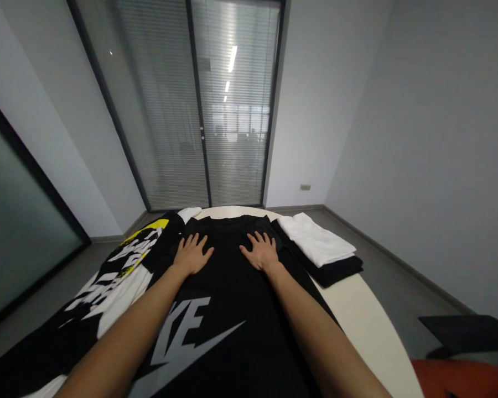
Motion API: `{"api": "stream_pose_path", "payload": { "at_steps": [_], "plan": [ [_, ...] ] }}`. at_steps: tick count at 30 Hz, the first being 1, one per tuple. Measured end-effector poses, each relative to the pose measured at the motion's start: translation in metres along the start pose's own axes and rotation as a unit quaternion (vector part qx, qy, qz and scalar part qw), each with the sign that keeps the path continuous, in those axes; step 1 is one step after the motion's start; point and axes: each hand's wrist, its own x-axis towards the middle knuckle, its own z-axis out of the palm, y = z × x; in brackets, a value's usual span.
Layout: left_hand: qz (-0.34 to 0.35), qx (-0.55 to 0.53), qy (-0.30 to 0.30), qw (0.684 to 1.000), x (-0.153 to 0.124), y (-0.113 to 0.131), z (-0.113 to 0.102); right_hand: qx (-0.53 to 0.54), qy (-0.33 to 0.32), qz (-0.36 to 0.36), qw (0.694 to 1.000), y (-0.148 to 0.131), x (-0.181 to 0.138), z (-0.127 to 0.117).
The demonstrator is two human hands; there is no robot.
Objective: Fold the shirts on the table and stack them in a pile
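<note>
The table [369, 315] carries a black T-shirt [228, 287] under my palms, with a grey "KE" print nearer me than my wrists. A printed shirt [112, 276] lies left of my left hand [193, 254], a folded white shirt [319, 243] right of my right hand [262, 253]. Both hands lie flat, fingers spread, gripping nothing.

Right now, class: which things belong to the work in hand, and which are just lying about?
In hand: black T-shirt with grey logo, left hand, right hand.
Lying about: folded white garment, folded black garment beneath it, black-white-yellow patterned shirt.

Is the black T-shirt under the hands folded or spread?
Spread: the black grey-logo T-shirt lies flat, neckline showing, under left hand and right hand.
</note>
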Motion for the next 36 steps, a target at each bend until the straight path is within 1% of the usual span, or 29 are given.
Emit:
{"api": "stream_pose_path", "payload": {
  "at_steps": [2,5,7,9,11,13,16,21,24,27,32,34,36],
  "plan": [
    [0.003,0.011,0.02,1.0,0.005,0.001,-0.001,-0.001,-0.002,0.001,1.0,0.001,0.007,0.002],
    [-0.003,0.034,0.076,0.997,0.008,0.006,-0.008,-0.005,0.004,0.001,1.0,0.001,0.015,0.003],
    [-0.007,0.044,0.109,0.993,0.004,0.012,-0.015,-0.004,0.012,0.002,1.0,0.0,0.018,0.003],
    [-0.003,0.04,0.114,0.993,-0.003,0.021,-0.02,-0.004,0.018,0.004,1.0,-0.002,0.018,0.002],
    [-0.007,0.021,0.105,0.994,-0.014,0.03,-0.021,-0.007,0.033,0.003,0.999,-0.004,0.014,0.001],
    [-0.015,-0.003,0.09,0.996,-0.027,0.039,-0.019,-0.012,0.063,-0.002,0.998,-0.007,0.008,-0.001],
    [0.012,-0.022,0.083,0.996,-0.047,0.048,-0.013,-0.01,0.089,-0.007,0.996,-0.01,-0.002,-0.003],
    [0.011,-0.039,0.059,0.997,-0.074,0.057,-0.011,0.008,0.048,-0.005,0.999,-0.012,-0.023,-0.006],
    [0.023,-0.053,0.043,0.997,-0.092,0.061,-0.014,0.011,0.044,-0.032,0.998,-0.013,-0.039,-0.007],
    [0.028,-0.062,0.048,0.997,-0.106,0.064,-0.016,0.009,0.046,-0.058,0.997,-0.013,-0.054,-0.009],
    [0.005,-0.056,0.024,0.998,-0.113,0.059,-0.017,-0.007,0.009,-0.032,0.999,-0.013,-0.064,-0.012],
    [0.011,-0.055,0.02,0.998,-0.113,0.057,-0.016,-0.026,0.013,-0.027,0.999,-0.019,-0.064,-0.012],
    [0.013,-0.059,0.018,0.998,-0.112,0.056,-0.015,-0.029,0.031,-0.021,0.999,-0.027,-0.064,-0.012]
  ]
}}
